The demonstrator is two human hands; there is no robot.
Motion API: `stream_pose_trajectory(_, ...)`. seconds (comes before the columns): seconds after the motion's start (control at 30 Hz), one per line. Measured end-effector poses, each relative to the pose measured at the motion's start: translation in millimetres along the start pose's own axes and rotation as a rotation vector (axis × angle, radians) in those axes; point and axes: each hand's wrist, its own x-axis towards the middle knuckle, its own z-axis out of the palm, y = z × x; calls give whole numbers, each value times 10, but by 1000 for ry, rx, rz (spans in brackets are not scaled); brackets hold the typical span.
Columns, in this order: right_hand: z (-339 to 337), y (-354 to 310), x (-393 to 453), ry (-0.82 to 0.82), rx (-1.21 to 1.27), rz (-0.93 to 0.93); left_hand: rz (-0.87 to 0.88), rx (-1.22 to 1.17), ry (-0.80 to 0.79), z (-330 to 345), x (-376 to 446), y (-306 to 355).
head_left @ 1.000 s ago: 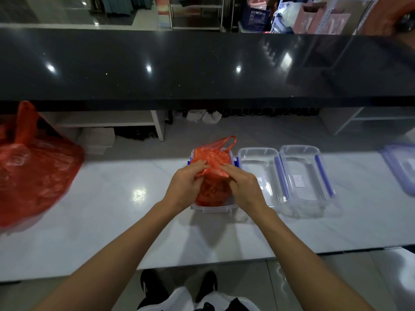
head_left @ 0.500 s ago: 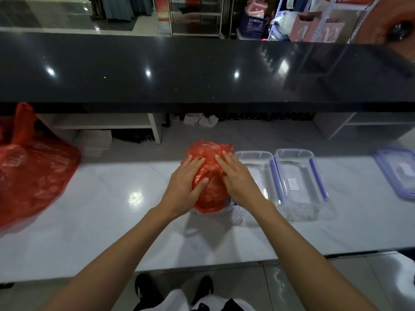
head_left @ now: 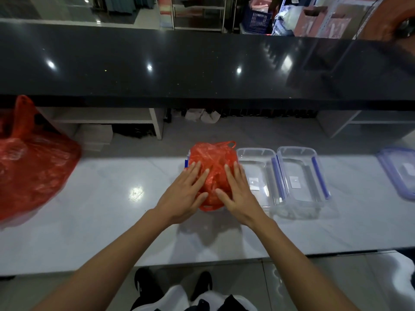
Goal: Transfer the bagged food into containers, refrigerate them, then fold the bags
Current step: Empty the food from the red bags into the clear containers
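Two hands flat on red bag (head_left: 213, 173) at frame centre: left hand (head_left: 183, 194) and right hand (head_left: 239, 194), fingers spread, palms pressing, gripping nothing. Bag sits on white counter (head_left: 112, 221), covering a container, with two clear containers (head_left: 292, 178) just right.

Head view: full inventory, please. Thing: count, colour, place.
small bag: 1, red, centre of the white counter, on a container mostly hidden under it
large bag: 1, red, counter's left end
empty containers: 2, clear with blue clips, side by side right of the small bag
lid: 1, bluish, far right edge
white counter: 1, near
black counter: 1, behind
shoes: 2, black, floor below
left hand: flat on the small bag, no grip
right hand: likewise
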Motion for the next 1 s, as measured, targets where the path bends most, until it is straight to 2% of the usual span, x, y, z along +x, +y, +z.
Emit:
stream_pose_trajectory(0.13, -8, -41, -16, -115, -67, -5, -50, 17, -130, -14, 88, 34)
stream_pose_trajectory(0.23, 34, -155, 19, -66, -104, 18, -89, -55, -104, 4, 100, 70)
stream_pose_trajectory(0.3, 99, -229, 50, 24, -45, 20, -121, -190, -14, 11, 94, 111)
stream_pose_trajectory(0.47, -22, -441, 137, 317, 393, -14, -150, -502, 227, -47, 87, 230)
stream_pose_trajectory(0.6, -329, -645, 267, 379, 389, -53, -145, -649, 423, -281, 136, 324)
stream_pose_trajectory(0.7, -537, -728, 374, 417, 390, -93, -168, -736, 445, -450, 154, 355)
stream_pose_trajectory(0.83, -608, -650, 419, 359, 320, -82, -208, -693, 417, -431, 156, 275)
stream_pose_trajectory(0.9, -534, -528, 383, 322, 215, -86, -231, -607, 406, -376, 127, 227)
stream_pose_trajectory(1.0, -358, -339, 269, 224, 32, -72, -179, -466, 402, -324, 52, 171)
